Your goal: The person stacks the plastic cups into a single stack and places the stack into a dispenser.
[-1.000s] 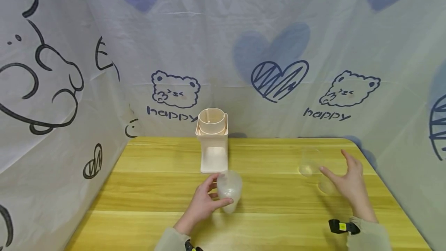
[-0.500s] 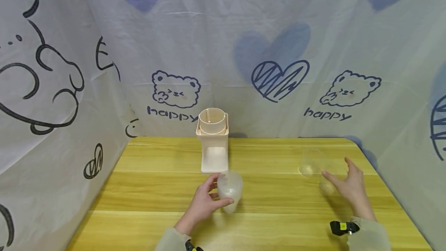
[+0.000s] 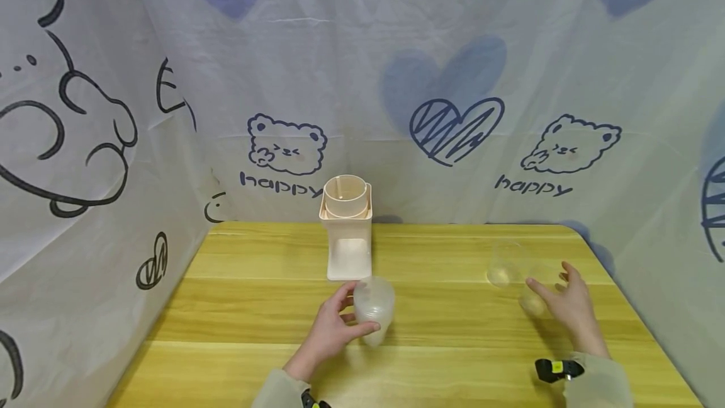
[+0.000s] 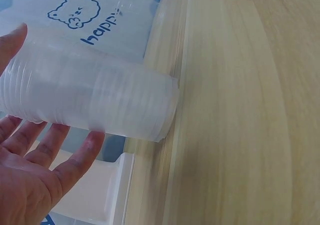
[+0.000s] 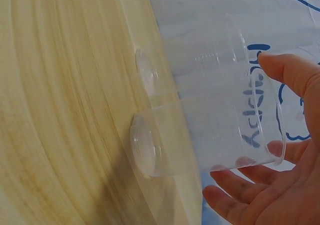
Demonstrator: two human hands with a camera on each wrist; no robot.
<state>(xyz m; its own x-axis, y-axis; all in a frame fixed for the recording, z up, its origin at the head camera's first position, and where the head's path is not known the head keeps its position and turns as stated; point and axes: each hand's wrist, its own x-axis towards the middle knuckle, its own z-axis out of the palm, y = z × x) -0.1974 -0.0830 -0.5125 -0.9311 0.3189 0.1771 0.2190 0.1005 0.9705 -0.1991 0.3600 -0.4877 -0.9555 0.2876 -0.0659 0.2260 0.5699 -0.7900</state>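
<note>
My left hand (image 3: 330,332) grips a stack of translucent plastic cups (image 4: 105,92) from its left side, thumb in front and fingers round the back. The base of the stack is close over the table in the left wrist view. At the right, my right hand (image 3: 571,302) holds a single clear plastic cup (image 5: 200,130) near its rim, with the thumb on one side and the fingers on the other. A second clear cup (image 5: 195,55) stands upright right behind it, overlapping it in the right wrist view.
A cream-coloured stand (image 3: 348,260) with a round open cylinder (image 3: 345,200) on top stands at the back of the wooden table (image 3: 249,313), behind the stack. A white cloth (image 3: 362,80) with printed bears and hearts hangs behind the table and along its sides.
The right hand's fingers have drawn in from a wide spread and closed round the nearer clear cup. The left hand and its stack have stayed in place.
</note>
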